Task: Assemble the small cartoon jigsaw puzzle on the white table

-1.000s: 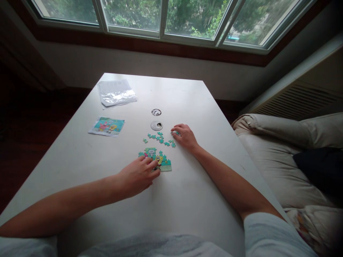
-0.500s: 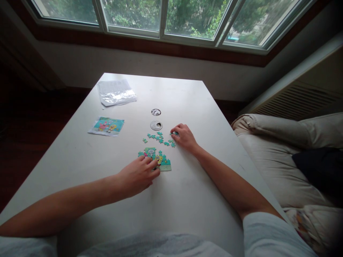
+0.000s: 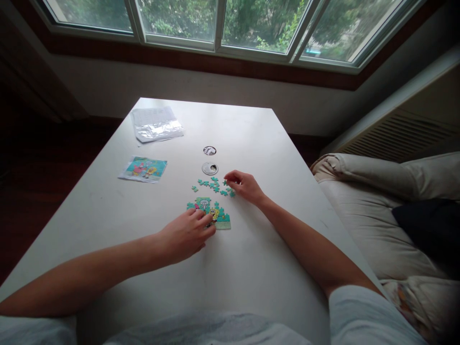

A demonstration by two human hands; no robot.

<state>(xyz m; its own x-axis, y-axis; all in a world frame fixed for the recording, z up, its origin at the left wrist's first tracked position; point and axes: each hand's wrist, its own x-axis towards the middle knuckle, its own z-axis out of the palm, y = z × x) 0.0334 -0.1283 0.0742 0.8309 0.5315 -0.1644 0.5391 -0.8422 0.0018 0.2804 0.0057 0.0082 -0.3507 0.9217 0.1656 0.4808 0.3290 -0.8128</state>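
Observation:
A partly assembled teal jigsaw puzzle [image 3: 215, 213] lies on the white table [image 3: 251, 258]. My left hand [image 3: 185, 235] rests on its near left corner, fingers curled and pressing on it. Several loose teal pieces [image 3: 212, 185] are scattered just beyond the puzzle. My right hand [image 3: 244, 184] is at the right end of this scatter, its fingertips pinched on one small teal piece [image 3: 225, 182].
A puzzle reference picture [image 3: 143, 169] lies to the left, and a clear plastic bag [image 3: 156, 124] sits farther back. Two round cable holes [image 3: 210, 159] are in the table's middle. A beige cushioned sofa [image 3: 388, 206] stands to the right. Windows run along the far wall.
My right hand has slid a little to the left, from the scatter's right edge toward the loose pieces, with a piece in its fingertips. The left hand has stayed on the puzzle.

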